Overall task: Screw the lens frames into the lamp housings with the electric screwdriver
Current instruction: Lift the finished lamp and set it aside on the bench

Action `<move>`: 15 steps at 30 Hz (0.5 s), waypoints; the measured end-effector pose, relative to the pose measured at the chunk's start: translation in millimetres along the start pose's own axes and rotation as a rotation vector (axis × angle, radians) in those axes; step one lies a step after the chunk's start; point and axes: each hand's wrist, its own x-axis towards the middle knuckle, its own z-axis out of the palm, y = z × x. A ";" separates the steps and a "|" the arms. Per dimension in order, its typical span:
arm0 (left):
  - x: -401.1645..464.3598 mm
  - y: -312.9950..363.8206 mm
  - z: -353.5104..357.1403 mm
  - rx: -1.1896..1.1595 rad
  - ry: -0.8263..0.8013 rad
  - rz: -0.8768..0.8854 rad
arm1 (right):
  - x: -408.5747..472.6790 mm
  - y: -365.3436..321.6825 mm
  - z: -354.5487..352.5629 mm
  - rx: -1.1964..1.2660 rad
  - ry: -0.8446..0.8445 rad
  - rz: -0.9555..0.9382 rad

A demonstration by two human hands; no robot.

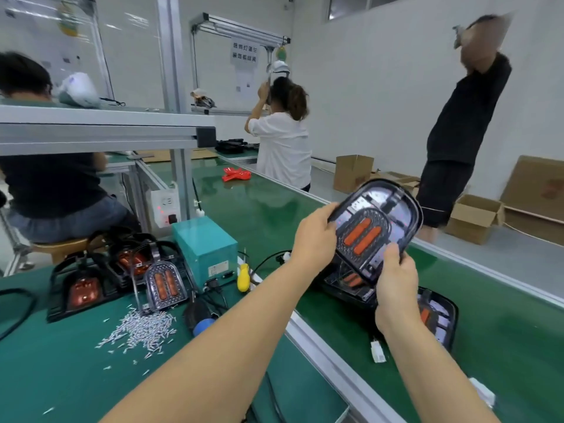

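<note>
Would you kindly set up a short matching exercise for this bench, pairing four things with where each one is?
Things:
1. lamp housing
2. pile of screws
3. teal box
4. red plastic part

Places:
A. loose on the green mat, in front of the lens frame
B. far along the green conveyor belt
C. held up between the left hand and right hand
D. standing on the bench, left of the yellow-handled tool

Pairs: 1-C, 2-A, 3-D, 4-B
</note>
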 end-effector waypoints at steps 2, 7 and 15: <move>3.2 -8.2 11.0 0.032 -0.053 -0.024 | 14.6 4.3 -11.8 -0.164 0.035 0.035; 8.6 -20.0 32.9 0.124 -0.110 -0.113 | 44.2 10.2 -34.5 -0.582 0.020 -0.039; 4.5 -33.7 58.6 0.623 -0.224 -0.051 | 67.9 22.4 -47.1 -0.849 0.042 -0.014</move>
